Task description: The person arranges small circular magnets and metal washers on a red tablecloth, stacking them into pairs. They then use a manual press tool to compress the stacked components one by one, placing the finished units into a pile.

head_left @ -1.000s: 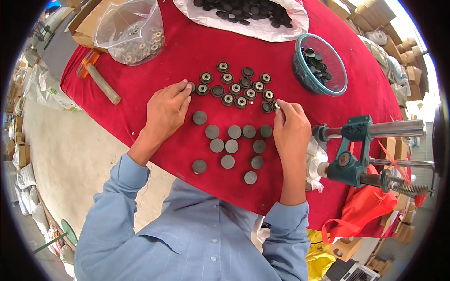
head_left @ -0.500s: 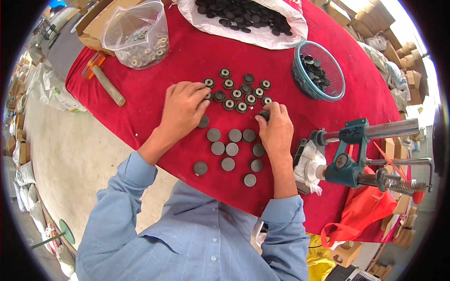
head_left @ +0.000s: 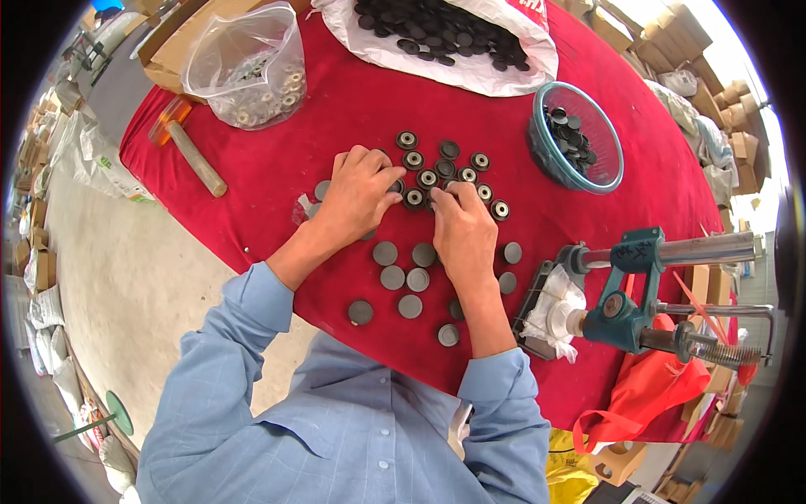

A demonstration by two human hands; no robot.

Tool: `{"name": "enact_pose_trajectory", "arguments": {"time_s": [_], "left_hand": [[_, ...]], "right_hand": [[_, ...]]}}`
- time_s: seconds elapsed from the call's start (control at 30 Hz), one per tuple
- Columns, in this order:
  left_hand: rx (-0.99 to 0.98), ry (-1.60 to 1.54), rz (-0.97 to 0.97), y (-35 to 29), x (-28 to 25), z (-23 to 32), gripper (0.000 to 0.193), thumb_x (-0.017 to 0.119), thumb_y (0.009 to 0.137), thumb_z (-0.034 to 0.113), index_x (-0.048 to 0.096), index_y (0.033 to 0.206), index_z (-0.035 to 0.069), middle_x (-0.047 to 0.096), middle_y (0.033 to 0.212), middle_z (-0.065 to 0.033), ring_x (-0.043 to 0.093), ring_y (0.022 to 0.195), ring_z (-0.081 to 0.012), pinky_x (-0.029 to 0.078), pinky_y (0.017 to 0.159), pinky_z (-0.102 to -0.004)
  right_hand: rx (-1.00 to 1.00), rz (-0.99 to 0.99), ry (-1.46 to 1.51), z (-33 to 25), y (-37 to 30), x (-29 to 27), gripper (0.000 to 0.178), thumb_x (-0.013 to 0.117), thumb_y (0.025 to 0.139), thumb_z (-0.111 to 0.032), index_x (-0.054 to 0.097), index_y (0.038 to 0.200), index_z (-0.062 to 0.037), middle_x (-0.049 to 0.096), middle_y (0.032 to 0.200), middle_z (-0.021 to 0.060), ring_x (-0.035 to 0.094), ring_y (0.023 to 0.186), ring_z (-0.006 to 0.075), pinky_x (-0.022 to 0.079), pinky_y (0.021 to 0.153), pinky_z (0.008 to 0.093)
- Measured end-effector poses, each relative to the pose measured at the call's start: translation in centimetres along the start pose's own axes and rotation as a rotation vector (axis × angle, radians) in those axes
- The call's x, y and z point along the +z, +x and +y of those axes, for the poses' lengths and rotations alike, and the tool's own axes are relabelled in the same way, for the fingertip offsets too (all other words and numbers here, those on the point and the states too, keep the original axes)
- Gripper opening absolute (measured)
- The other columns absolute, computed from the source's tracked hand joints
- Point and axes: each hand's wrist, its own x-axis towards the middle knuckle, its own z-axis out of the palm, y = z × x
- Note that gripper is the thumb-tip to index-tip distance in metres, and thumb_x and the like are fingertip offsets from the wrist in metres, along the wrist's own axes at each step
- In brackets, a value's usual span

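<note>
Near the middle of the frame, a cluster of dark discs with metal centres (head_left: 427, 178) lies on a red cloth (head_left: 269, 176). The left hand (head_left: 361, 189) sits at the cluster's left edge, fingers bent and thumb near the tips, right beside a disc. The right hand (head_left: 467, 235) reaches over its lower part, fingers curled downward. The fingertips are partly hidden, so I cannot tell whether either hand grips a disc or merely touches one. Plain grey discs (head_left: 417, 279) lie scattered below, at lower centre. A hammer (head_left: 196, 160) rests at upper left, a clear bowl (head_left: 606, 139) of dark discs stands at upper right, and a green press (head_left: 619, 302) stands at right.
</note>
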Motion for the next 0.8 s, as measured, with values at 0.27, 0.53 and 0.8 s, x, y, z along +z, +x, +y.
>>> {"name": "enact_pose_trajectory", "arguments": {"time_s": [0.27,0.53,0.8], "left_hand": [[-0.244,-0.420,0.258,0.0,-3.4,-0.8,0.020,0.085,0.083,-0.002,0.078,0.100,0.005,0.067,0.093,-0.0042,0.065,0.078,-0.0121,0.050,0.065,-0.0267],[-0.219,-0.274,0.306,-1.9,-4.3,-1.1,0.023,0.086,0.085,0.001,0.083,0.108,0.004,0.070,0.096,-0.0056,0.069,0.082,-0.0163,0.055,0.070,-0.0313],[0.061,0.062,0.137,-2.2,-2.2,-1.5,0.022,0.083,0.085,0.009,0.080,0.107,0.009,0.074,0.110,-0.0047,0.071,0.101,-0.0268,0.056,0.088,-0.0421]], "right_hand": [[0.018,-0.109,-0.125,-1.1,-1.5,-1.3,0.041,0.071,0.085,0.002,0.076,0.125,-0.0055,0.067,0.119,0.0068,0.066,0.112,0.0264,0.052,0.097,0.0449],[-0.051,-0.153,-0.302,-1.7,-2.9,-1.7,0.047,0.070,0.086,-0.002,0.072,0.133,-0.0024,0.068,0.138,0.0089,0.065,0.124,0.0256,0.047,0.101,0.0450],[-0.002,-0.109,-0.217,-1.0,-1.9,-2.1,0.032,0.069,0.093,-0.003,0.075,0.125,-0.0068,0.073,0.127,0.0104,0.071,0.114,0.0296,0.052,0.099,0.0481]]}}
